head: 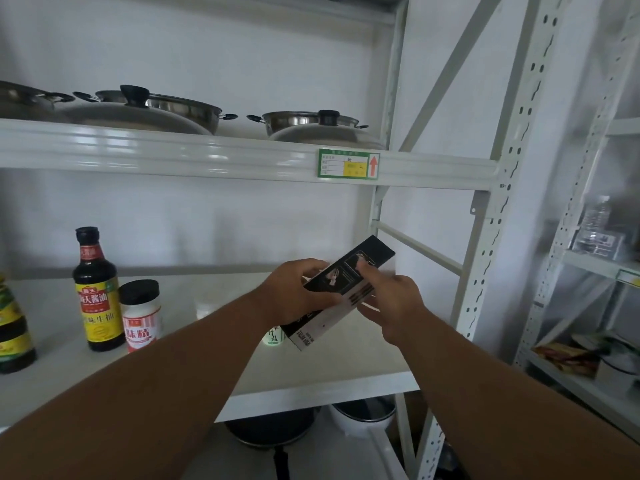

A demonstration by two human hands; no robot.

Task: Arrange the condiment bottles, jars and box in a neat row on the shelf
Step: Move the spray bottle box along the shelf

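A long black box (pixel 349 275) hangs tilted above the right part of the white shelf (pixel 329 379). My left hand (pixel 294 292) grips its left side and my right hand (pixel 394 303) holds its right side, one finger lying on the top face. Under the box a small white salt jar (pixel 273 336) with green print is mostly hidden. On the left stand a dark soy sauce bottle (pixel 95 292) with a yellow and red label, a white jar (pixel 141 315) with a black lid touching it, and a dark bottle (pixel 12 330) cut off by the frame edge.
The upper shelf carries steel pots with lids (pixel 318 128) and a green tag (pixel 348 164) on its beam. Dark pans (pixel 273 431) sit below. A white upright post (pixel 485 258) bounds the shelf at right. A second rack (pixel 595 258) holds clutter.
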